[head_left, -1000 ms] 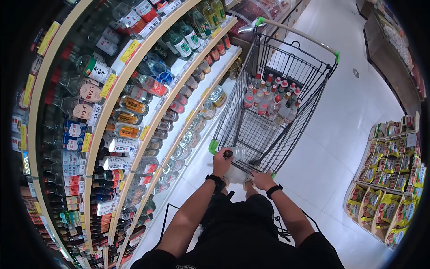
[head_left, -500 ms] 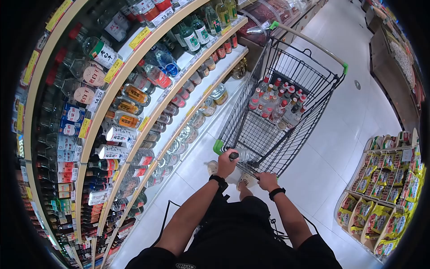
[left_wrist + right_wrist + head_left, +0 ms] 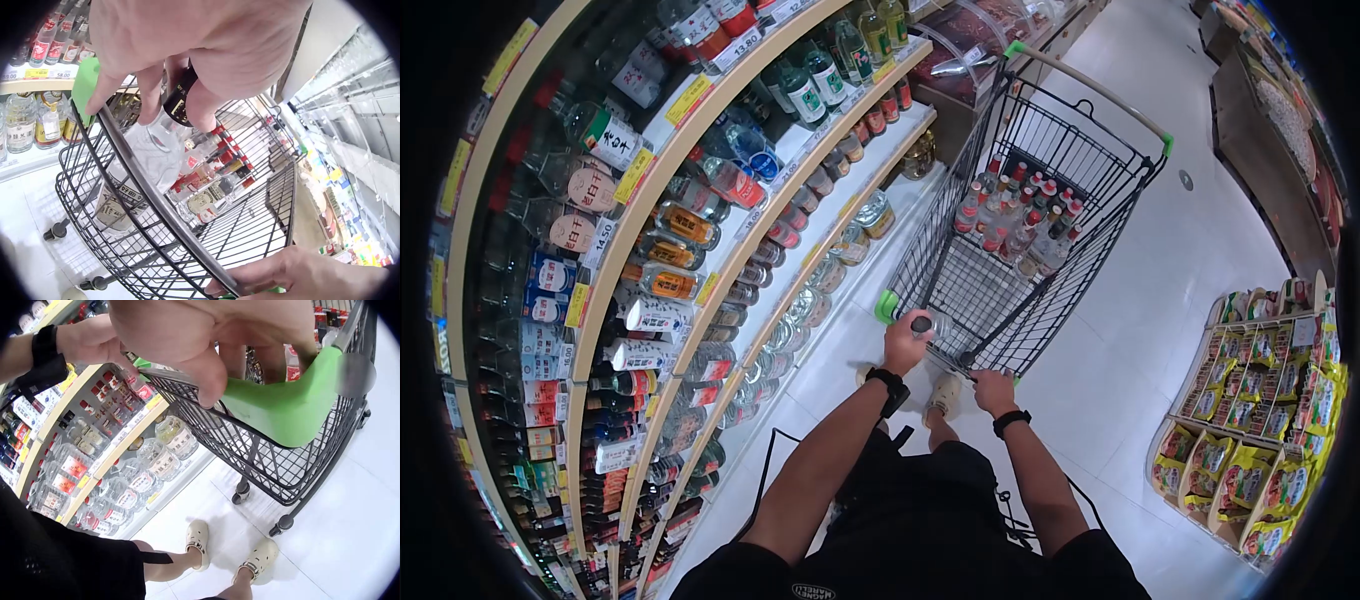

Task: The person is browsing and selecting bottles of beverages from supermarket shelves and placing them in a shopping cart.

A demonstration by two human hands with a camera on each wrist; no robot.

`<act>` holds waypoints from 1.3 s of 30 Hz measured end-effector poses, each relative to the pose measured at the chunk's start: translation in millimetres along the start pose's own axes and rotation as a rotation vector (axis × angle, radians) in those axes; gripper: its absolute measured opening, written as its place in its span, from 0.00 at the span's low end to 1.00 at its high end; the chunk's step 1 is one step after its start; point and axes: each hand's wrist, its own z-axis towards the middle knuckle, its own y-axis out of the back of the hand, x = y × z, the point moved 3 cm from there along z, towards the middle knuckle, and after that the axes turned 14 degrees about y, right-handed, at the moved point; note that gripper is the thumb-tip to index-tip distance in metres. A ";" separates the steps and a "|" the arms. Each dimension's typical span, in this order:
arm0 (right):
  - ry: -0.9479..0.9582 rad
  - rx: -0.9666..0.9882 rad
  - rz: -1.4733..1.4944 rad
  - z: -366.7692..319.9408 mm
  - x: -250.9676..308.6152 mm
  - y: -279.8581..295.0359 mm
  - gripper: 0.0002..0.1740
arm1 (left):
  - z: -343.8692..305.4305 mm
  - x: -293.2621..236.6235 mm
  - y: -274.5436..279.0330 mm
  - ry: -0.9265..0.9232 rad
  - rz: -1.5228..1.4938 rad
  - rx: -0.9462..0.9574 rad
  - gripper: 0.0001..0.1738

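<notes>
My left hand (image 3: pixel 905 345) holds a large clear bottle (image 3: pixel 153 153) by its black-capped neck at the near rim of a wire shopping cart (image 3: pixel 153 195). The bottle hangs tilted inside the basket, a label low on its side. Outer fingers of this hand lie on the rim by the green corner piece (image 3: pixel 85 84). With curled fingers, my right hand (image 3: pixel 994 390) grips the rim at the other near corner, where a second green piece (image 3: pixel 275 409) shows under it. Several clear bottles with mostly red caps (image 3: pixel 1015 220) stand together farther inside the cart.
On the left, curved shelves (image 3: pixel 730 260) hold rows of liquor bottles with price tags. A rack of yellow snack packets (image 3: pixel 1250 420) stands at the right. Pale floor tiles (image 3: pixel 1100 400) lie around the cart, and two beige clogs (image 3: pixel 259 559) are on the floor beside it.
The head view has shifted a little, and the shoe seen between the arms now shows more fully. Both hands keep their holds on the bottle and the cart rim.
</notes>
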 end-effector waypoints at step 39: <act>0.705 -0.719 0.633 -0.8 128.3 284.4 0.50 | -50.7 -359.0 155.5 -0.410 0.048 -0.077 0.19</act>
